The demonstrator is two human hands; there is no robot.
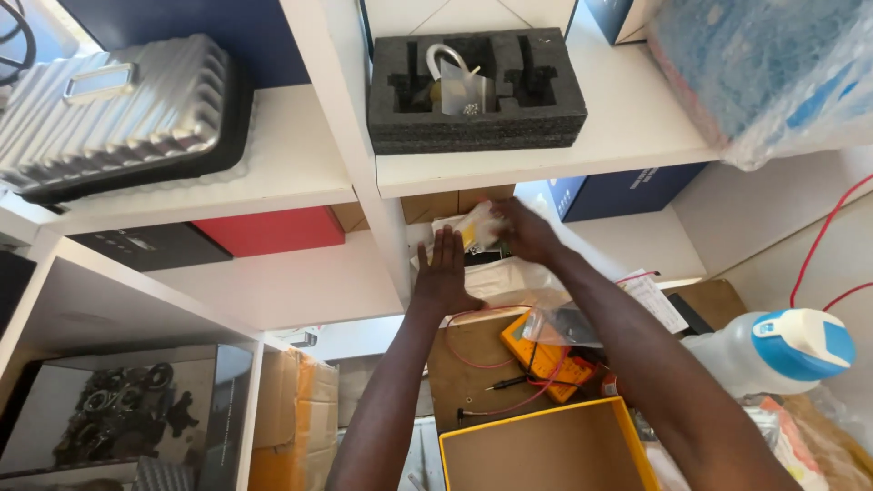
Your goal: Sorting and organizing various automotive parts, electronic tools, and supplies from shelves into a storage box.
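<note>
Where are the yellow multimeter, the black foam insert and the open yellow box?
yellow multimeter (546, 359), head view, on its orange-yellow body.
black foam insert (546, 114), head view, on its right top face.
open yellow box (536, 423), head view, on its top rim.

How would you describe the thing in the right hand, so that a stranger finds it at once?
Start at the white shelf unit and the black foam block on its upper board. In the compartment below, the right hand holds a small clear plastic packet, pale with some yellow inside, unlike the blue box beside it.
</note>
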